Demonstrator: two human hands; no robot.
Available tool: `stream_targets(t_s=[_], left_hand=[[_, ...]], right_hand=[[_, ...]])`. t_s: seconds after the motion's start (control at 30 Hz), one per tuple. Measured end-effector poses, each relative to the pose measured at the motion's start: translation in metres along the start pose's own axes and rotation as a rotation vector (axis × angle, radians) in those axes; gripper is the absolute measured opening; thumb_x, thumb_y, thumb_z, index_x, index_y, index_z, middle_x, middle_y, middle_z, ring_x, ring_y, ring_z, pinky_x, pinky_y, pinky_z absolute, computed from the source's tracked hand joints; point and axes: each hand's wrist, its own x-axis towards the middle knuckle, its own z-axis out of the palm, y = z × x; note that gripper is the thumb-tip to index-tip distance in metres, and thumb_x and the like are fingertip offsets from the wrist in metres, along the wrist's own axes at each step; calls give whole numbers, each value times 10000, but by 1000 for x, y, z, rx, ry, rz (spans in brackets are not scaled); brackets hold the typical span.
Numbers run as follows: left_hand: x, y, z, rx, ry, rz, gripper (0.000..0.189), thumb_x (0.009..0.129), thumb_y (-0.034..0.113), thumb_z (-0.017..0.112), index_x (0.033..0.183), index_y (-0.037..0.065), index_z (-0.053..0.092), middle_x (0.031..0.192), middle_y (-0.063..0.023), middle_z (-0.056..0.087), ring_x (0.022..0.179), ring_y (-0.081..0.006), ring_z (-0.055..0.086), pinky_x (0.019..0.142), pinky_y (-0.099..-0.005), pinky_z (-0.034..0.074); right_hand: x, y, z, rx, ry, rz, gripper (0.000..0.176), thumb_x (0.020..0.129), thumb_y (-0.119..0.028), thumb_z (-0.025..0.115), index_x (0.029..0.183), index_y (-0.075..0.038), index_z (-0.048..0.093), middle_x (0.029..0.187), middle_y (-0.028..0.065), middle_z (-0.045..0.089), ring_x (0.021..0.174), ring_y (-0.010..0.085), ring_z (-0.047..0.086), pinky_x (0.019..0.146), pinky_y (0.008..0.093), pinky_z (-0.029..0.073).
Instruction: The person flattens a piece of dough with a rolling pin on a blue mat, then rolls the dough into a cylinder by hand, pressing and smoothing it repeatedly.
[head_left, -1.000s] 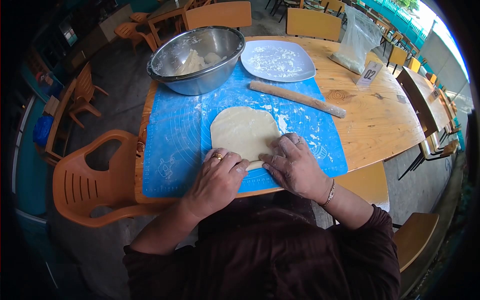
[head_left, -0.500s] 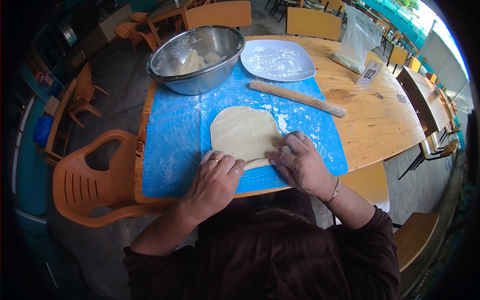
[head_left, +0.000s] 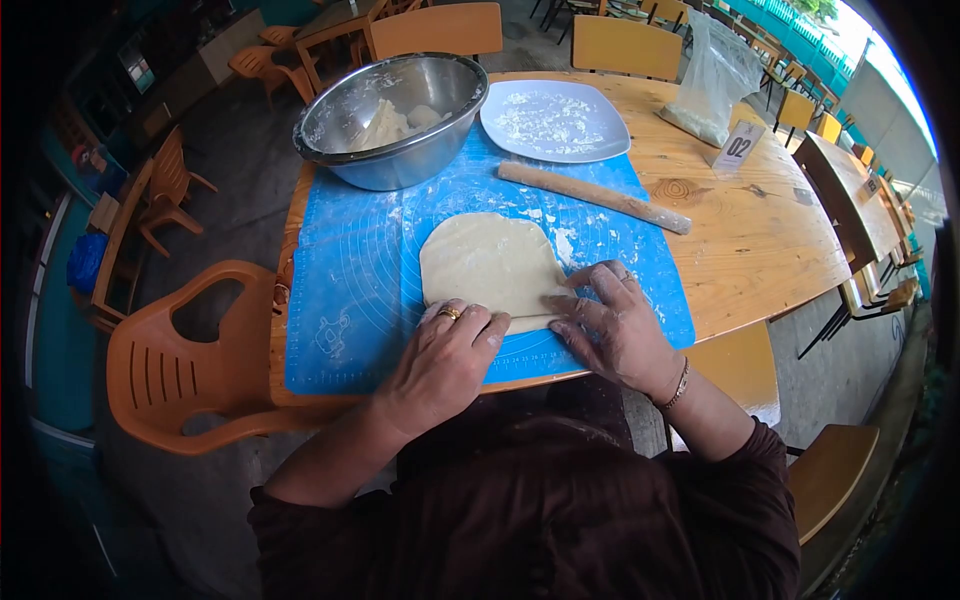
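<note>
A flat, pale sheet of dough lies on the blue pastry mat, its near edge turned over into a narrow fold. At the left end of that fold, my left hand has its fingers curled onto the dough, a ring on one of them. Floury fingers and thumb of my right hand hold the fold's right end. Beyond the sheet, a wooden rolling pin rests at a slant across the mat's right edge.
A steel bowl with dough pieces stands at the back left. Beside it sits a floured white plate. A plastic bag and a number card are on the wooden table. An orange chair stands left.
The near edge of the dough is folded slightly further over. My left hand has moved a little right and inward; the fingers of my right hand have loosened and shifted slightly.
</note>
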Motion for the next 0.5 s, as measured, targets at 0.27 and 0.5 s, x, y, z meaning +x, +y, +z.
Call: stream_targets(t_s=[0.27,0.5], left_hand=[[2,0,1,-37,33,-21,243,826,20,698,1065,-19,689,917,-111,597,875,-293,611,827,-418,494],[6,4,3,-86,-7,-33,200,854,54,675,1040,-18,667,916,-125,583,887,-303,607,841,-418,497]], right_hand=[[-4,10,4,33,15,-11,227,793,-94,753,1017,-68,722,1005,112,574,955,316,561,842,437,483],[7,-14,10,54,43,-35,334,798,-45,748,1126,-26,688,1022,120,603,954,314,583,839,412,486]])
